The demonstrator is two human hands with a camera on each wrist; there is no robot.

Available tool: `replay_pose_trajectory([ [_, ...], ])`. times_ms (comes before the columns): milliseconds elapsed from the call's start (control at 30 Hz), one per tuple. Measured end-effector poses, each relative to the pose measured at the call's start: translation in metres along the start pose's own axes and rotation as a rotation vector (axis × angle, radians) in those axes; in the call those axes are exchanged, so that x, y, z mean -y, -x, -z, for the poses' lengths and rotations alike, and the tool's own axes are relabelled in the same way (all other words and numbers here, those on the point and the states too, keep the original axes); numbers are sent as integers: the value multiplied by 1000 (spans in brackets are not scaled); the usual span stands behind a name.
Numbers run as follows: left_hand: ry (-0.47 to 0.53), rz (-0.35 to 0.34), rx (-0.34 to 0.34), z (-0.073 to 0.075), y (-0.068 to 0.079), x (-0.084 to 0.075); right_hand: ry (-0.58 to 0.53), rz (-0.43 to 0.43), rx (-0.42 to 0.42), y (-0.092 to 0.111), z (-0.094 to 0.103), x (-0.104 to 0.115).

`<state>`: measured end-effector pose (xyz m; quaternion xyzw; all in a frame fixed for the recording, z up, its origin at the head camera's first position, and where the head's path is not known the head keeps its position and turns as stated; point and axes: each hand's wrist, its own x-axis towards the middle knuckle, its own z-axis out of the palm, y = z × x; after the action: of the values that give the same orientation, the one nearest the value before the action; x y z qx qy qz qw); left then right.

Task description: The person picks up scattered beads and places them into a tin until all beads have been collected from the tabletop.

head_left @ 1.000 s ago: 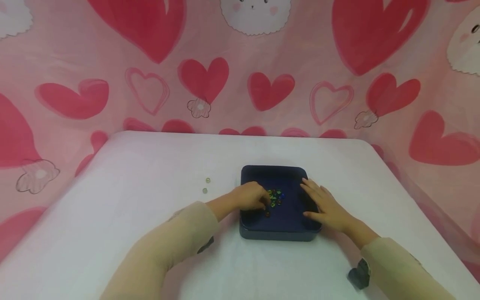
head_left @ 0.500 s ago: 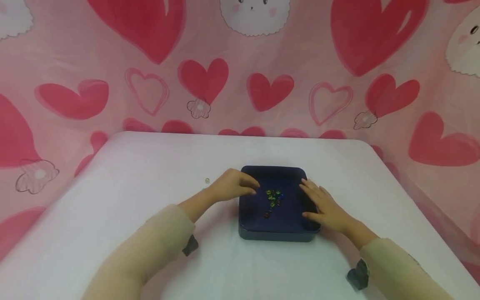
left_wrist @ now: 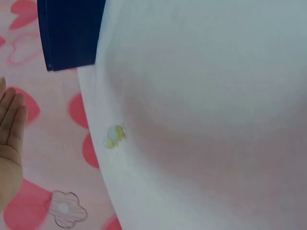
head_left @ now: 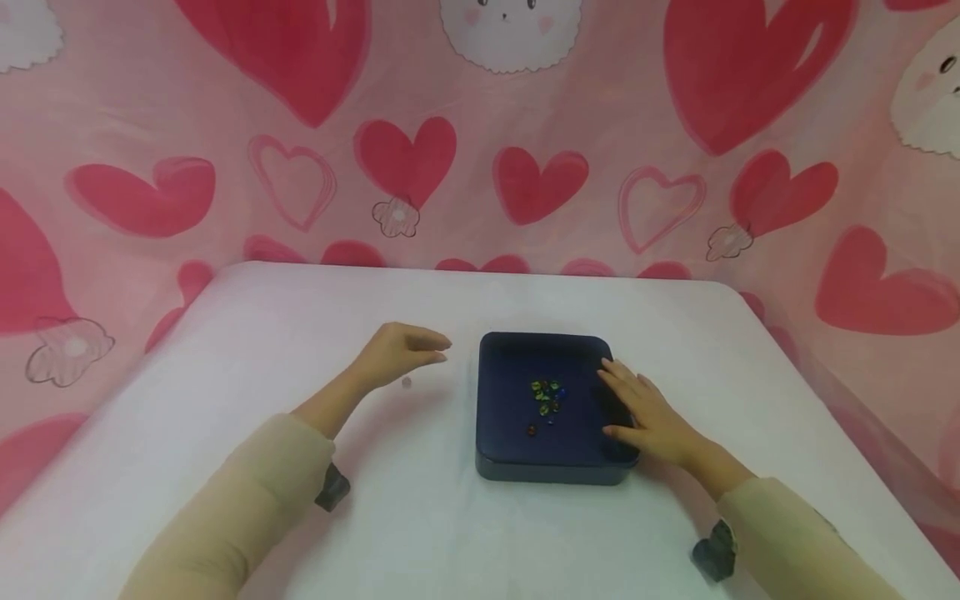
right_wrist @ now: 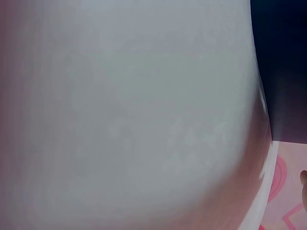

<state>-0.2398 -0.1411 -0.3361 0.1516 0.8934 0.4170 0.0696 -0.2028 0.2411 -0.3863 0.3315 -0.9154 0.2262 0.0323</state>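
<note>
My left hand (head_left: 396,354) hovers over the white table to the left of the dark blue tray (head_left: 495,458), fingers extended toward it and holding nothing. Just below that hand lies a clear marble (head_left: 407,382). In the left wrist view, two clear marbles with yellow inside (left_wrist: 115,132) lie close together on the tabletop, away from the left hand (left_wrist: 10,143). Several green, amber and blue marbles (head_left: 545,398) are gathered in the tray's middle. My right hand (head_left: 648,417) rests on the tray's right rim with its fingers spread.
The white tabletop (head_left: 300,300) reaches back to a pink cloth (head_left: 480,233) printed with hearts. A dark wrist device (head_left: 714,552) sits under the right sleeve, another dark device (head_left: 332,487) under the left. The tray's side (right_wrist: 288,72) fills the right wrist view's upper right.
My left hand has left the tray and moved left to the loose marbles, its fingers straightening. It now hides the farther marble in the head view. My right hand stays at the tray's rim.
</note>
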Motion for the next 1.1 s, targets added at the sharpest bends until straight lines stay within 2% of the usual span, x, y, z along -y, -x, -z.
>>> replay_pose_trajectory([
  [333, 5, 76, -4, 12, -7, 33, -1, 2, -4, 0, 0, 0],
  [600, -68, 101, -19, 11, -15, 56, 3, 6, -7, -1, -1, -2],
  [733, -92, 135, -13, 7, -21, 66, 10, 8, -11, -1, -2, -2],
  [833, -101, 153, -9, 5, -23, 70, 9, 8, -11, 0, -2, -1],
  [1100, -148, 130, -14, 0, -25, 73, 5, -6, -5, 0, -1, 1],
])
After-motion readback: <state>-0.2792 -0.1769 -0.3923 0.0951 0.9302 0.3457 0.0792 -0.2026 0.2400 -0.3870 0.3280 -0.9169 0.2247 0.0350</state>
